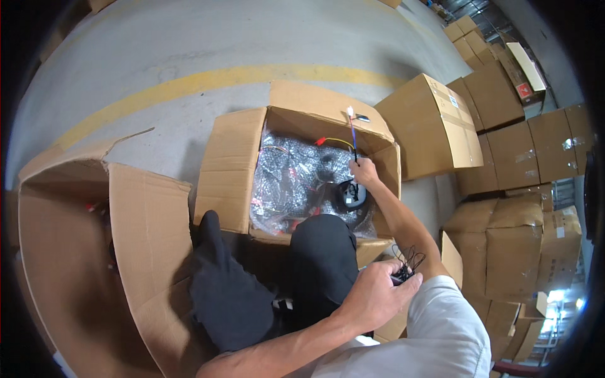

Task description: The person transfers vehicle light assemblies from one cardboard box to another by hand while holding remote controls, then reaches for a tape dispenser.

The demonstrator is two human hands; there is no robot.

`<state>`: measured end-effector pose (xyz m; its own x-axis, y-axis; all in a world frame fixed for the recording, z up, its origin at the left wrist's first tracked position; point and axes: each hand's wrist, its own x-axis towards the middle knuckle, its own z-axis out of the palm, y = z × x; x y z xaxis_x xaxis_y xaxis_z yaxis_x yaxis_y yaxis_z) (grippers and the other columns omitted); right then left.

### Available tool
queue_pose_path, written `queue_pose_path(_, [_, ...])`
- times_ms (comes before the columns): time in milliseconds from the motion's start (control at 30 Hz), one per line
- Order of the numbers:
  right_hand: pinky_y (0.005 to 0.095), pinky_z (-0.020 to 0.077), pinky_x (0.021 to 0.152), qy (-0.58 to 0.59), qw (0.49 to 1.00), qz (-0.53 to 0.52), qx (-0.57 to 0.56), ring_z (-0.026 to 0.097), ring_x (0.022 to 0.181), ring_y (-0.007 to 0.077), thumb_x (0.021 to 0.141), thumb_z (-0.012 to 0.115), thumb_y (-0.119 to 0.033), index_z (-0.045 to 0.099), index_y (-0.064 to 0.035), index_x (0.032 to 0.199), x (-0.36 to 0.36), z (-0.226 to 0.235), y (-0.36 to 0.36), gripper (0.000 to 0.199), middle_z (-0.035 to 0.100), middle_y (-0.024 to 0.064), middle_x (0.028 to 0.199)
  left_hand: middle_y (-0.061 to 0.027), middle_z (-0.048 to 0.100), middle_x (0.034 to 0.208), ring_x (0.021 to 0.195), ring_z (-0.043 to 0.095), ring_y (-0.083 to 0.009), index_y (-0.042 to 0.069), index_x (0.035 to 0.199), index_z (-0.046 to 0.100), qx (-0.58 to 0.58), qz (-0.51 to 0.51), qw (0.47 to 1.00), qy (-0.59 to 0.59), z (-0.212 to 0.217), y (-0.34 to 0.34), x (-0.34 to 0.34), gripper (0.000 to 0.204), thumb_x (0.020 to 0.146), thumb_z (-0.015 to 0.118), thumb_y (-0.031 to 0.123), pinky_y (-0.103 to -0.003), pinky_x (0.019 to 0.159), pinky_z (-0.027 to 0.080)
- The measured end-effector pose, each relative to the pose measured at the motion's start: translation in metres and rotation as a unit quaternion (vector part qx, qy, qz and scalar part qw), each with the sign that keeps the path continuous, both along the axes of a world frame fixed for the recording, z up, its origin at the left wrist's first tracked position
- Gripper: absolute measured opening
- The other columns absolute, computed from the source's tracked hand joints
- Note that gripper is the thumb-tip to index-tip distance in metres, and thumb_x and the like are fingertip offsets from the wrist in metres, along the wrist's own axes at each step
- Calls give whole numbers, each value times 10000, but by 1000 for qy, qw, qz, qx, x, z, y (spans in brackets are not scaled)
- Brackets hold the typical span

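Black thin wire ties (408,258) sit bunched in the left hand (377,296), fingers clenched on them. Right hand (365,171) grasps a black cable (354,142) over the open brown cardboard box (234,170); better to lift it gently, clear of the bubble wrap (287,179).

Brown cardboard boxes sitting on a grey floor

An open box (302,120) is lying centre, another open box (82,252) at left, sealed labelled boxes (504,151) stacking along the right edge.

One view only – head-worn fisheye cam, looking steeply down and fwd over the person's knees at an open cardboard box (302,120) on the concrete floor (189,44) – close range; edges bend toward the dark rim.
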<state>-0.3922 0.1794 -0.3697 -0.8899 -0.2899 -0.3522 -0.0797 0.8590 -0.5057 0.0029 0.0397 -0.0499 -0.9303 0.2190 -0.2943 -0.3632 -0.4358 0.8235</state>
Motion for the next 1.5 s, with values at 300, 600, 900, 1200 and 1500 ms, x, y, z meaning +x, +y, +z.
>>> queue_pose_path(300, [245,479,574,58,933,230,-270,602,635,71,1237,526,-393,722,-2,1089,146,345,-173,461,716,35,831,-100,707,678,570,714,-157,-88,1039,741,-53,29,997,57,-14,7,5,402,1042,773,313,-373,565,561])
queue_pose_path(600, [301,615,767,-46,686,504,-522,738,804,170,1272,395,-384,677,25,1269,382,494,-360,497,783,179,1107,-180,725,698,582,762,-249,-60,883,706,-57,79,995,20,-24,1,15,229,992,714,140,-413,526,585])
queue_pose_path(900, [501,605,905,-35,658,732,-173,777,975,368,1153,586,-238,738,19,1151,508,415,-470,299,777,220,990,-247,777,748,557,777,-320,-125,1005,732,-148,104,982,60,-54,24,-3,329,985,748,203,-455,543,635])
queue_pose_path(1200, [549,593,1011,111,603,771,-174,744,1165,445,1008,701,-124,755,12,1232,443,403,-435,267,779,249,1164,-223,737,698,579,753,-327,-79,920,742,-68,108,989,81,-6,-9,30,338,976,773,252,-460,593,589])
queue_pose_path(1500, [490,598,1025,52,908,415,-24,781,1160,376,1038,748,-355,795,-40,1314,119,212,-203,421,819,224,1191,-103,746,744,629,712,-148,-79,929,743,-139,-13,989,52,-5,-8,50,424,1062,768,322,-352,623,569])
